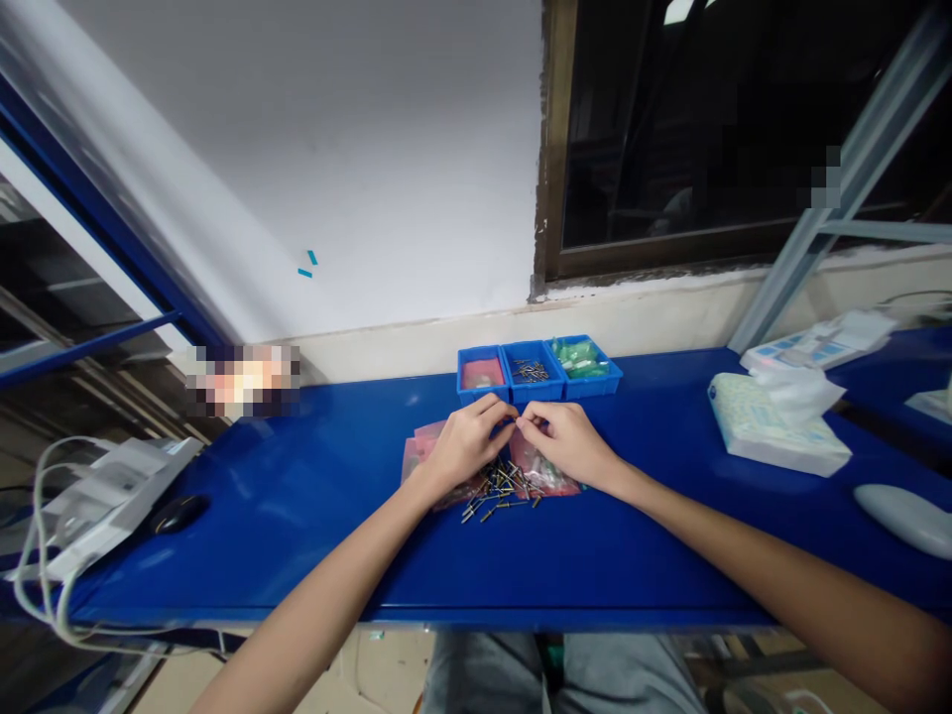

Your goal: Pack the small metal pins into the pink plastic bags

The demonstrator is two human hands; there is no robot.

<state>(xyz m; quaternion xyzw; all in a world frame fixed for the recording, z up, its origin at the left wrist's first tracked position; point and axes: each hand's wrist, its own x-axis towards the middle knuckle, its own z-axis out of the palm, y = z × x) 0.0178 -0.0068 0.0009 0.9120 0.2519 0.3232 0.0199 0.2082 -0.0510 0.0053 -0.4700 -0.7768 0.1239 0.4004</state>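
My left hand (476,436) and my right hand (561,436) meet over the table with their fingertips pinched close together. Whatever is between the fingers is too small and too hidden to make out. Just below them lies a loose heap of thin metal pins (500,486) that look like pop rivets. Under and beside my left hand are pink plastic bags (412,458), partly covered by it. Another pink clear bag (561,483) with small contents lies beneath my right hand.
Behind my hands stand three blue bins: one with a pink bag (482,374), one with metal pins (531,372), one with green bags (578,357). A tissue pack (777,436) and a white rounded object (903,518) are at right. Cabled white devices (111,496) and a black mouse (178,514) are left.
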